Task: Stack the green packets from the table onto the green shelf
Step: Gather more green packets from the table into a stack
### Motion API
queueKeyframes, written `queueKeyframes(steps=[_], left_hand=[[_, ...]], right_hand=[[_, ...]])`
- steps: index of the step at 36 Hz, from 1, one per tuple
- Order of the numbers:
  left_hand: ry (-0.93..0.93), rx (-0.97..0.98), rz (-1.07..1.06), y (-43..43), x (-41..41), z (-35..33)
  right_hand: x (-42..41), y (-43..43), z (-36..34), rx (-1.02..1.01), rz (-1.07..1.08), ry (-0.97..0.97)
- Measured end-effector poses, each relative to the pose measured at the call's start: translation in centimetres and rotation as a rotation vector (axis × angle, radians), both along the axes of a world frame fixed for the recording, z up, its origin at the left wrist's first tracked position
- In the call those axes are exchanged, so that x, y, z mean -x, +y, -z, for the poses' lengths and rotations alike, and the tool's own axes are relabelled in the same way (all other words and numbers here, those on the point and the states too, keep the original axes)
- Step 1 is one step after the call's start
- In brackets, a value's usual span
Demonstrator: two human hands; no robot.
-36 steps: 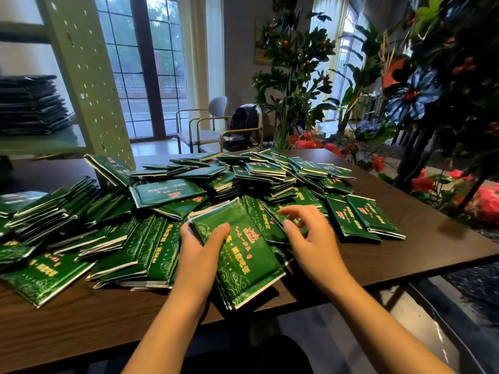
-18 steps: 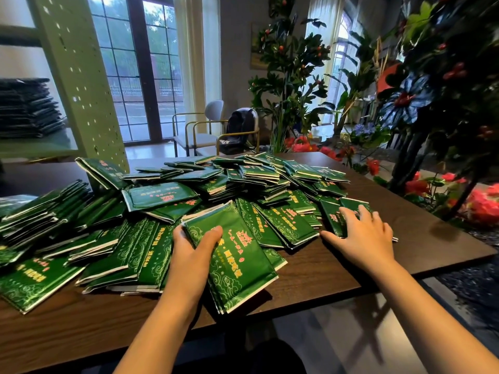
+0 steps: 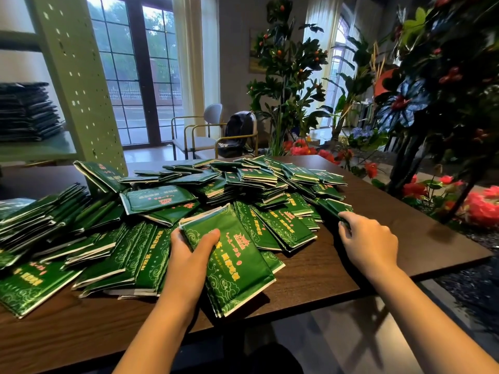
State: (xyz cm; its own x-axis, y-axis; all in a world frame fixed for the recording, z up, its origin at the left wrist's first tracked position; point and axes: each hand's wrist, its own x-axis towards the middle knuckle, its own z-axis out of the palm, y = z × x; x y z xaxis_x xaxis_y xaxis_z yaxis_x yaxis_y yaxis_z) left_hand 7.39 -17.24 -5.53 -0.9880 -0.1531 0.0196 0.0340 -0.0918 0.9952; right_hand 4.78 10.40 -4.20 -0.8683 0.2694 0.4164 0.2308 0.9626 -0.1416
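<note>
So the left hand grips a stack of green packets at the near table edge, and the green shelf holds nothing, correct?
No. The head view shows the green shelf holds a pile of packets. The left hand does grip a stack of green packets at the near table edge.

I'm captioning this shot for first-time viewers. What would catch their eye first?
A sprawling heap of green packets covers the left and middle of the wooden table. At its near edge the left hand grips a small stack, while the right hand clutches a packet at the heap's right fringe. Red flowers crowd the right side; a pale green shelf stands back left.
</note>
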Motion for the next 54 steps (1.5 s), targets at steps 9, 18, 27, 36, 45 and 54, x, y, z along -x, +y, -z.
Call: queueKeyframes(steps=[9,18,27,36,45,54], left_hand=[[-0.010,-0.009,-0.002,0.1,-0.2,0.0],[0.003,0.007,-0.017,0.2,-0.2,-0.2],[0.030,0.069,-0.086,0.3,-0.1,-0.3],[0.022,0.069,-0.088,0.7,0.1,-0.5],[0.058,-0.095,-0.118,1.2,-0.3,-0.8],[0.001,-0.180,-0.077,0.4,-0.4,-0.2]], right_hand=[[0.0,0.5,1.2,0.099,-0.131,0.436],[-1.2,-3.0,0.2,0.498,-0.369,0.746],[-2.6,-8.3,-0.5,1.227,-0.515,0.632],[-3.8,-12.1,0.4,1.370,-0.586,0.454],[-4.6,-15.0,1.8,1.345,-0.548,0.435],[-4.9,-15.1,2.9,1.195,-0.604,0.374]])
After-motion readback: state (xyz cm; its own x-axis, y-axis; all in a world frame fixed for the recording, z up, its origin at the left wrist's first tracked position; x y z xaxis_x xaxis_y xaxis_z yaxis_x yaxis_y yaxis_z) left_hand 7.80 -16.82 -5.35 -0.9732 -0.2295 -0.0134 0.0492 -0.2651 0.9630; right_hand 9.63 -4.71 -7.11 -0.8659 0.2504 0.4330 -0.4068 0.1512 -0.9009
